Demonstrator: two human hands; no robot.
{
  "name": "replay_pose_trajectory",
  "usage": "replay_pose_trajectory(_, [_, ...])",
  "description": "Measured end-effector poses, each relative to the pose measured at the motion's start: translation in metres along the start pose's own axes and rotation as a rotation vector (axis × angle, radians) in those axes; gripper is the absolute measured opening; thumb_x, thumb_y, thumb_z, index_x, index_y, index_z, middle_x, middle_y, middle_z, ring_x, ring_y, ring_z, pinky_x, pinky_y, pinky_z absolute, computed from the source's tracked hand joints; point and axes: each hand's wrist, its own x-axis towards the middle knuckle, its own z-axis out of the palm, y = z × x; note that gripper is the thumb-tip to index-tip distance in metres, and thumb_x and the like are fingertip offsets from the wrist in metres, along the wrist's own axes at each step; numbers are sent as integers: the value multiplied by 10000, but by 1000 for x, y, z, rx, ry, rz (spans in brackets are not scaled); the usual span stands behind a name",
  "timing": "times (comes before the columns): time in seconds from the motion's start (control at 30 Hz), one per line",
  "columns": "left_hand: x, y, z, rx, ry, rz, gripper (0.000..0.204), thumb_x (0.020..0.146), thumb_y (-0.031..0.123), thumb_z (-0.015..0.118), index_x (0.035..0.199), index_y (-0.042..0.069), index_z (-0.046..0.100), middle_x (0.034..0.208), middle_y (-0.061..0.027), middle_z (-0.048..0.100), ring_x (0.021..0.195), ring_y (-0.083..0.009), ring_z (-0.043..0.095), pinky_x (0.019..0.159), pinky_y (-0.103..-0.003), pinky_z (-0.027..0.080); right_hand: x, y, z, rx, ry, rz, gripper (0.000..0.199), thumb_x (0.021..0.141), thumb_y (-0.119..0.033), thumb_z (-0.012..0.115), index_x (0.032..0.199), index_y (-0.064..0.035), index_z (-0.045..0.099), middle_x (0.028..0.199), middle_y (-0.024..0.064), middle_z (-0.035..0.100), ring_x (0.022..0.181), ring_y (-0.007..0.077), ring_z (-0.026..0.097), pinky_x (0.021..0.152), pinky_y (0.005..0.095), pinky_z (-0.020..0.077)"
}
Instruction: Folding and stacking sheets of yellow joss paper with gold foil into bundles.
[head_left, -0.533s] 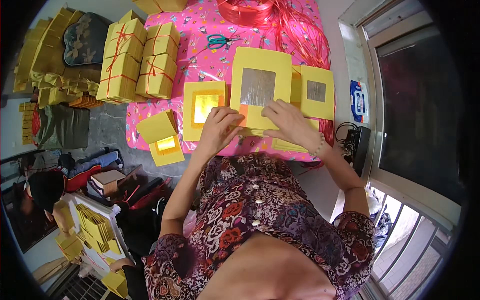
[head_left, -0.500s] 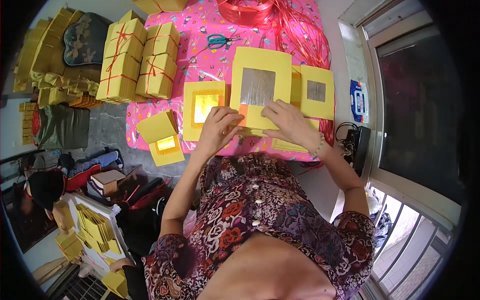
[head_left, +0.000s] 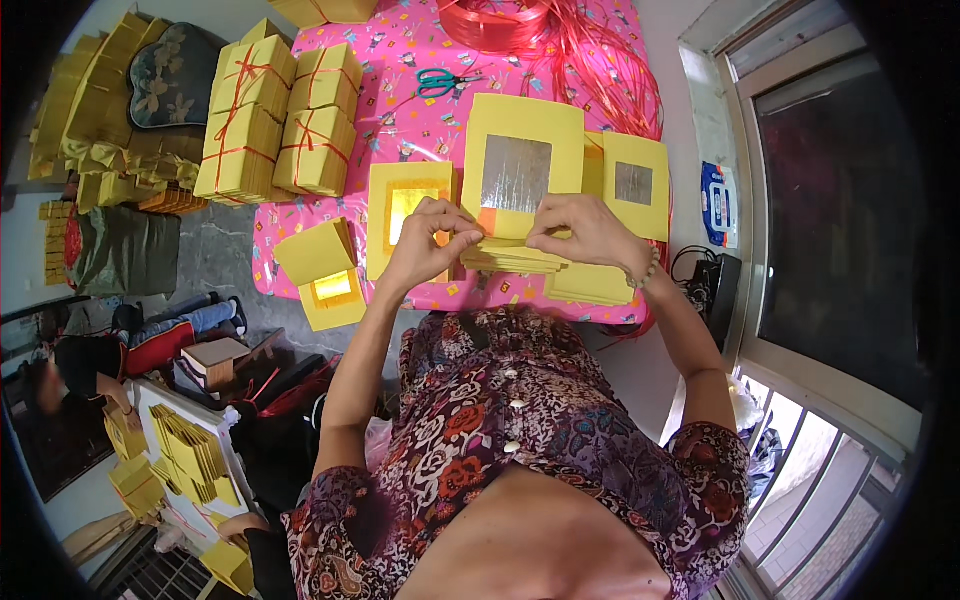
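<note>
In front of me on the table lies a stack of yellow paper point(head_left: 512, 262). Its top yellow sheet point(head_left: 525, 118) bears a silver foil square point(head_left: 516, 172) and a small orange patch near my left fingers. My left hand point(head_left: 433, 240) pinches the near left part of this sheet between thumb and fingertips. With thumb and curled fingers, my right hand point(head_left: 585, 230) pinches the same edge farther right. A sheet with a gold foil square point(head_left: 385, 225) lies left of the stack, partly behind my left hand. To the right is a smaller silver-foil sheet point(head_left: 648, 215).
Tied yellow paper bundles point(head_left: 238, 155) stand at the back left. Green-handled scissors point(head_left: 436, 83) and a coil of red plastic string point(head_left: 492, 28) lie on the pink tablecloth point(head_left: 400, 120). A folded yellow sheet point(head_left: 310, 255) is near the left edge. People work at a white table point(head_left: 225, 430) farther left.
My fingers, laid over the sheet's lower part before, now pinch its near edge. My left hand has turned and more of the stack's edge shows. A person at the left has shifted.
</note>
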Motion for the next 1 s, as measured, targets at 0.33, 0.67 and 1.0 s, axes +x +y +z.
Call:
replay_pose_trajectory(0.33, [4,1,-1,-15,-41,-66,95,812,173,791,858,90,791,880,-45,709,904,-222,584,860,-370,464,-1,2,3,37,11,17,165,877,-183,719,891,-20,739,860,95,669,778,250,670,705,346,522])
replay_pose_trajectory(0.67, [8,8,-1,31,-27,-53,101,808,163,786,832,66,767,840,-55,694,851,-234,577,832,-371,461,-2,1,3,16,39,20,178,883,-184,712,857,-8,720,862,101,667,760,268,661,681,361,507])
replay_pose_trajectory(1.0, [5,22,-1,155,-4,-82,144,842,184,750,907,56,740,841,-82,680,835,-269,572,804,-383,470,-7,-11,18,-243,199,-73,173,939,-195,626,981,-30,594,871,127,616,777,349,633,651,458,504])
